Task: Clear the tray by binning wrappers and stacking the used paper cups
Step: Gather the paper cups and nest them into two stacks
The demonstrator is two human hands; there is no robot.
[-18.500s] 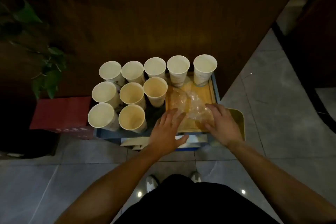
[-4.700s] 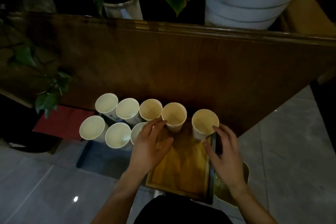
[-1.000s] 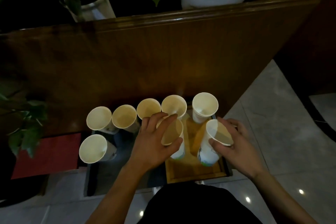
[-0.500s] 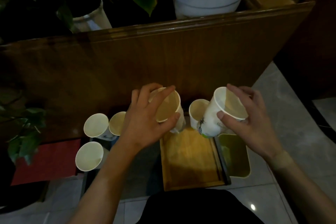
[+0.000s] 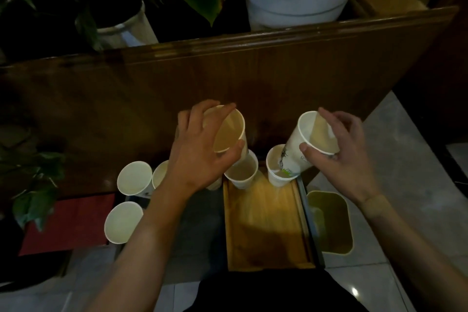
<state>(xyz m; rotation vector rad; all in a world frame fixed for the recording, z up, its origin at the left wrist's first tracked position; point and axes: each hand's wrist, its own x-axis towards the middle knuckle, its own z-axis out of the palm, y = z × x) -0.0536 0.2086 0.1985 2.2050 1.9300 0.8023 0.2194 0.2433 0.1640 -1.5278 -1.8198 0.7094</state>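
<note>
We judge the task to be about half done: no wrappers are seen on the wooden tray [image 5: 266, 220], and only two paper cups [image 5: 241, 172] stand at its far end. Our left hand [image 5: 200, 157] is closed around a lifted cup stack [image 5: 228, 132], and our right hand [image 5: 339, 157] grips another cup [image 5: 304, 144], tilted just above the right standing cup. Three loose cups [image 5: 134, 177] on the left remain to be stacked, near the small bin [image 5: 347, 223].

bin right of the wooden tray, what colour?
Olive-green bin, best (and only) seen in the head view, beside the wooden tray.
</note>
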